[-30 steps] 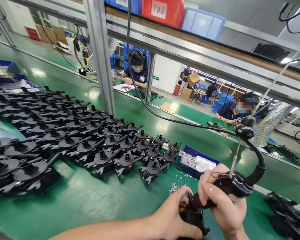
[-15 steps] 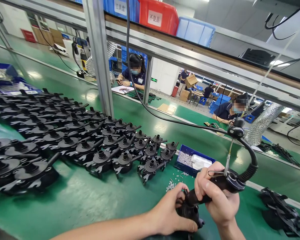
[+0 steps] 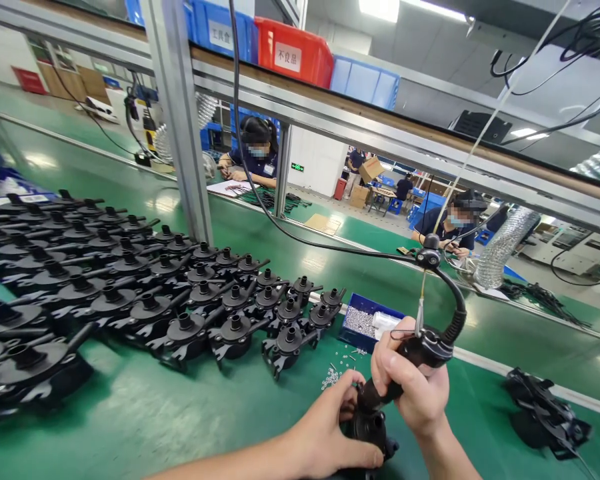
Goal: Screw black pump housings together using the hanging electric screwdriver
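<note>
My right hand [image 3: 414, 393] is wrapped round a black electric screwdriver [image 3: 410, 357] that hangs from a cable and a cord; its tip points down into a black plastic part [image 3: 371, 433] on the green bench. My left hand [image 3: 330, 437] grips that part from the left, fingers closed round it. Loose small screws [image 3: 333, 377] lie just beyond my hands. Behind them a blue tray [image 3: 363, 323] holds more screws and a white bottle.
Several rows of matching black parts [image 3: 145, 280] cover the bench to the left. More black parts [image 3: 545, 413] are piled at the right. A metal post [image 3: 177, 120] stands behind. Coloured bins [image 3: 293, 60] sit on the overhead shelf. Other people work at benches beyond.
The view has tilted up and to the right, so everything sits lower and further left in frame. Both hands keep the same hold on the screwdriver and the part.
</note>
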The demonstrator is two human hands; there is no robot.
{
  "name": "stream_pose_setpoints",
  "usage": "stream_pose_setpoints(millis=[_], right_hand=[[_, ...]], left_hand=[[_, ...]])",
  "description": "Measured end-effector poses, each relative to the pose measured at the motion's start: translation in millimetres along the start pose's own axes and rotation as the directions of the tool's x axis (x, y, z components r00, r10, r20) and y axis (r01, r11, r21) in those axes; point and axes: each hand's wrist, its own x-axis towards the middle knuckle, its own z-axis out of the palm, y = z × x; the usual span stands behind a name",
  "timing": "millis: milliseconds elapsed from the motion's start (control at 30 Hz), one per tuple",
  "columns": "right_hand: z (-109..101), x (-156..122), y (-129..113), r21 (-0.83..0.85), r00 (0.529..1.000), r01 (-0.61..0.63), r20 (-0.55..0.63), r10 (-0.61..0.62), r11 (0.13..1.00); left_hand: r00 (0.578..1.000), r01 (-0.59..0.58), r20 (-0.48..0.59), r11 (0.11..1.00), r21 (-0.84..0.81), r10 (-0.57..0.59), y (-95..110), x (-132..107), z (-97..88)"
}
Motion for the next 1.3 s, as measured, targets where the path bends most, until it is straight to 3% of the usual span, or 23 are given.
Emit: stream_pose_setpoints(millis=[133,267,400,467,567,633,833,933,1067,1133,1233,1300], right_hand=[[-2.7,2.3,2.8,-0.046,0.999,0.033,-0.035,-0.035,0.998],[-18.6,7.0,-0.6,-0.088,0.997,0.077,-0.016,-0.079,0.993],[-40.2,11.4,-11.8,-0.122,0.974,0.177,-0.121,-0.191,0.977],[-46.0,15.8,-15.1,-0.262,0.976,0.106,-0.158,-0.151,0.959],[-46.3,25.2,-13.0,-0.519,0.993,-0.075,-0.121,0.014,0.852],[-44.3,31.6,-7.4,-0.628,0.992,-0.123,-0.077,0.096,0.768],[-46.5,41.6,14.5,-0.67,0.968,-0.16,0.036,0.247,0.725],[-49.3,41.9,18.0,-0.699,0.95,-0.192,0.043,0.309,0.688],[-51.4,42.8,17.3,-0.719,0.943,-0.223,0.013,0.333,0.658],[-51.8,43.8,17.4,-0.738,0.947,-0.212,0.008,0.322,0.641],[-51.2,45.0,17.3,-0.774,0.95,-0.194,0.005,0.312,0.603],[-50.1,45.1,16.7,-0.786,0.951,-0.188,0.004,0.309,0.589]], left_hand=[[1.0,0.002,-0.016,0.998,0.062,-0.001,-5.0,0.6,3.5],[0.999,-0.013,-0.051,0.995,0.103,0.018,-18.3,3.2,-2.8],[0.976,-0.058,0.213,0.996,0.068,0.042,-28.5,3.5,-21.0],[0.966,-0.046,0.255,0.997,0.062,0.029,-29.0,2.5,-24.8],[0.996,0.014,0.087,0.999,0.048,-0.019,-23.3,0.9,-21.5],[0.998,0.034,-0.053,0.995,0.095,-0.029,-15.6,-0.2,-18.3],[0.928,0.106,-0.371,0.922,0.373,0.043,7.5,-6.8,-17.9],[0.897,0.107,-0.432,0.897,0.43,0.1,8.5,-10.6,-16.8],[0.883,0.015,-0.397,0.83,0.558,0.251,2.1,-12.7,-17.7],[0.84,-0.097,-0.34,0.732,0.674,0.424,-1.6,-12.0,-21.6],[0.706,-0.282,-0.173,0.497,0.821,0.687,-3.2,-11.3,-29.4],[0.624,-0.356,-0.077,0.37,0.858,0.778,-0.6,-12.0,-32.4]])
